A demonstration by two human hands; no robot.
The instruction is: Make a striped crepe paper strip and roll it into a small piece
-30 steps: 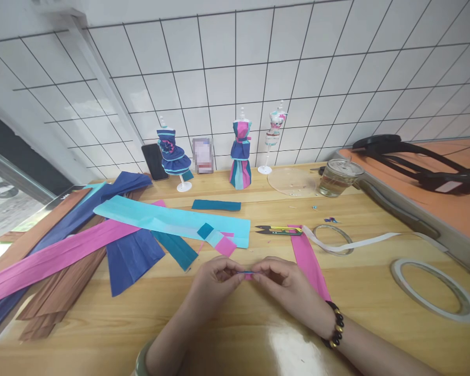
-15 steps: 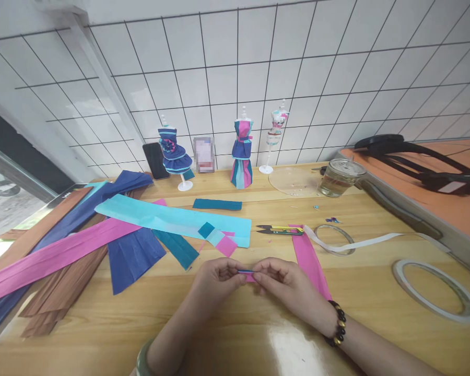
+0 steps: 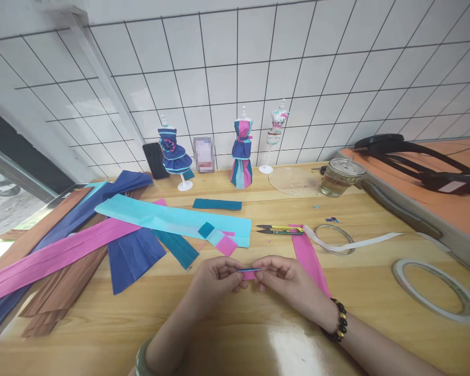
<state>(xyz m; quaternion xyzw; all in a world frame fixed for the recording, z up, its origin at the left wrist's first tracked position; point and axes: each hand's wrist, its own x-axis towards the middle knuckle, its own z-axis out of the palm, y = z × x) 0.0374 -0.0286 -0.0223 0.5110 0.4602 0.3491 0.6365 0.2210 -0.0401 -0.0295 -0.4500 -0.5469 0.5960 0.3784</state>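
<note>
Between my two hands is a small pink piece (image 3: 249,274) with a thin dark blue and light edge along its top. My left hand (image 3: 219,274) pinches its left end, and my right hand (image 3: 278,274) pinches the right end. Just beyond my hands lie small pink, light blue and teal squares (image 3: 226,245), partly on a long turquoise strip (image 3: 152,216). Yellow-and-black thread snips (image 3: 282,230) rest on the table by a pink strip (image 3: 309,261), which runs under or behind my right wrist.
Blue, pink and brown strips (image 3: 70,277) are piled at the left. Three small dressed mannequins (image 3: 242,151) stand along the tiled wall. At the right are a lidded cup (image 3: 341,177), tape rolls (image 3: 436,290) and a white ribbon (image 3: 368,243).
My hands have moved slightly apart, my right one to the right, and more of the pink piece shows between the fingertips.
</note>
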